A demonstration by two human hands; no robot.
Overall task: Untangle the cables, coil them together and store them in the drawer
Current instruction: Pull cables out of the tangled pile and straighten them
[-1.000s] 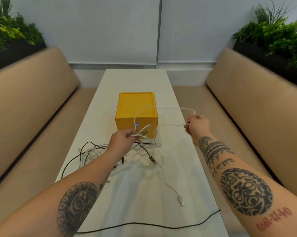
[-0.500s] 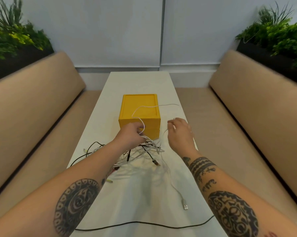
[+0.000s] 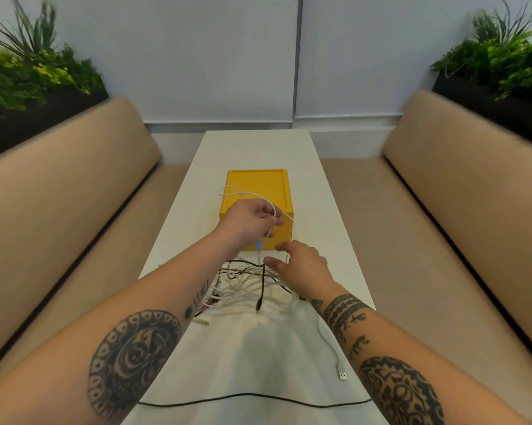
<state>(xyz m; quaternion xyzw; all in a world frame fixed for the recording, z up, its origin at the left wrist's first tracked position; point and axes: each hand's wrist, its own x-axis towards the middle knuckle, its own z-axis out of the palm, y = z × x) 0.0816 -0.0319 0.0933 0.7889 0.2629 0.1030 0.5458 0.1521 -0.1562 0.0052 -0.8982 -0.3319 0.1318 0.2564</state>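
A tangle of white and black cables [image 3: 243,283] lies on the white table [image 3: 258,148] just in front of a yellow drawer box [image 3: 258,188], whose drawer is closed. My left hand [image 3: 249,220] is raised in front of the box, pinching a thin white cable [image 3: 243,191] that loops up over the box top. My right hand [image 3: 301,268] hovers low over the right side of the tangle, fingers spread, thumb and forefinger near a hanging white strand. A white cable with a USB plug [image 3: 342,375] trails toward me under my right forearm.
A long black cable [image 3: 252,395] crosses the table's near edge. Tan benches [image 3: 74,194] run along both sides. Planters with green plants [image 3: 28,81] stand behind each bench back. A white wall closes the far end.
My left hand rose with the white cable from the tangle to in front of the box. My right hand let go of the far loop and dropped left toward the tangle.
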